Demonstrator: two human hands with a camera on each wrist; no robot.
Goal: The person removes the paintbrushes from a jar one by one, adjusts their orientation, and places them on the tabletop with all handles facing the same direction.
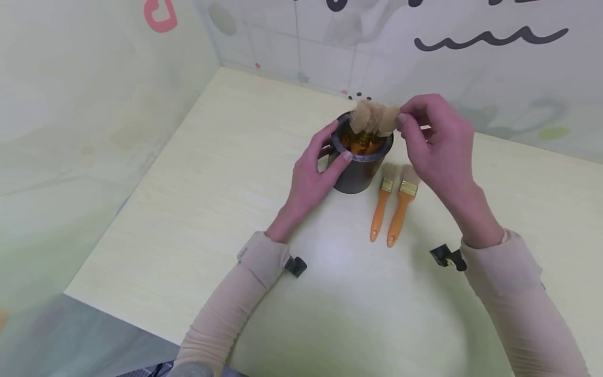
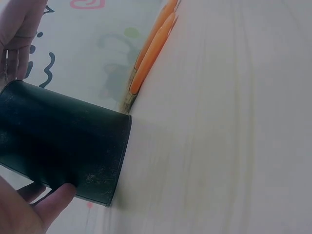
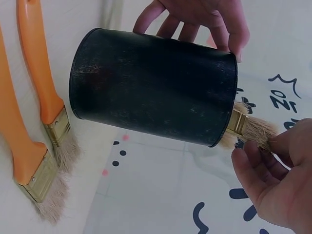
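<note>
A dark round pot (image 1: pixel 354 177) stands on the table, holding several paintbrushes (image 1: pixel 361 116) bristle end up. My left hand (image 1: pixel 312 175) grips the pot at its left side, thumb near the front rim and fingers around the back. At the pot's right, my right hand (image 1: pixel 440 139) pinches the pale bristles of one paintbrush (image 3: pixel 258 132), whose handle is hidden inside the pot. Two more paintbrushes with orange handles lie side by side in front of the pot: a narrower one (image 1: pixel 379 209) and a wider one (image 1: pixel 400 213), bristles pointing toward the wall.
The pale wooden table (image 1: pixel 179 209) meets a painted wall (image 1: pixel 494 78) behind the pot, and another wall (image 1: pixel 94 104) rises at the left. The table's front left corner shows at the lower left. A small black device (image 1: pixel 296 266) is strapped at the left wrist.
</note>
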